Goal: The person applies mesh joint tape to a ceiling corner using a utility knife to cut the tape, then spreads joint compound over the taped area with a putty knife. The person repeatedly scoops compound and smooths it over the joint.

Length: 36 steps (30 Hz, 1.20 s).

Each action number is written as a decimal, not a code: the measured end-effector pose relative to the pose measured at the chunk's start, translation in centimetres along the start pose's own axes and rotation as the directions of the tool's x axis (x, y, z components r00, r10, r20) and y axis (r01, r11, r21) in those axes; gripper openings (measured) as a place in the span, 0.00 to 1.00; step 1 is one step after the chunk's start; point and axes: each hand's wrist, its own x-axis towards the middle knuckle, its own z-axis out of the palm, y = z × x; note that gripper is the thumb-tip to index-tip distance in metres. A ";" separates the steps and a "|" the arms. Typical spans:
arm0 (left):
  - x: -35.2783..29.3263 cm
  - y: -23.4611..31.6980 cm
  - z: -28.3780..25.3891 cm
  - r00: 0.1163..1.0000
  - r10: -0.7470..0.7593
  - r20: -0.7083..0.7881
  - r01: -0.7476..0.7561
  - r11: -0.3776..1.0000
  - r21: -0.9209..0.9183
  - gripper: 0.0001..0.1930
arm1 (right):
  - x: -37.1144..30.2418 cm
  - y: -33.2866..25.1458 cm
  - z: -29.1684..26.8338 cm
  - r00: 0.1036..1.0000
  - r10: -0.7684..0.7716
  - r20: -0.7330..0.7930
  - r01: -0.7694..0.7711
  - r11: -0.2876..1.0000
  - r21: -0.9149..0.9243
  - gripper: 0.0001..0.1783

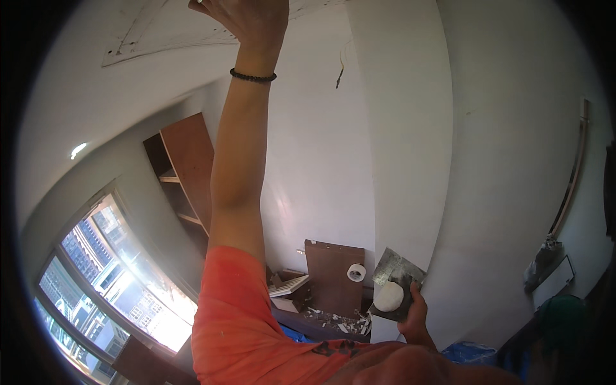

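So that the white lump (388,296) sits clear, presumably, the right hand (416,312) clamps the metal plate (399,265) near its edge; above the plate, the left hand's (260,18) grip — cropped — I cannot tell.

The window (122,269) lies left, the cabinet (186,160) right of it, partly behind the left arm (239,167). A board (332,282) stands before the far wall (314,160), debris (337,322) near its foot. Nearer, right of the board, the right hand (414,316) holds a plate (396,264) with a lump (389,296) on it.
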 end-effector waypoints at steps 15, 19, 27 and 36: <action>-3.9 1.6 2.1 0.441 -0.793 0.422 0.716 0.027 -0.698 0.12 | -2.1 0.1 1.3 0.925 -0.331 -0.185 0.326 0.944 -0.057 0.26; -4.4 1.6 0.8 0.393 -0.748 0.535 0.718 -0.115 -0.687 0.14 | -2.3 0.2 1.3 0.913 -0.359 -0.197 0.353 0.933 -0.066 0.26; -4.0 1.5 -0.3 0.428 -0.647 0.631 0.738 -0.153 -0.658 0.17 | -1.5 0.2 1.2 0.936 -0.315 -0.154 0.315 0.949 -0.024 0.24; -2.8 1.2 0.5 0.483 -0.725 0.491 0.772 0.088 -0.629 0.16 | -1.3 -0.1 1.0 0.945 -0.306 -0.115 0.306 0.952 -0.023 0.24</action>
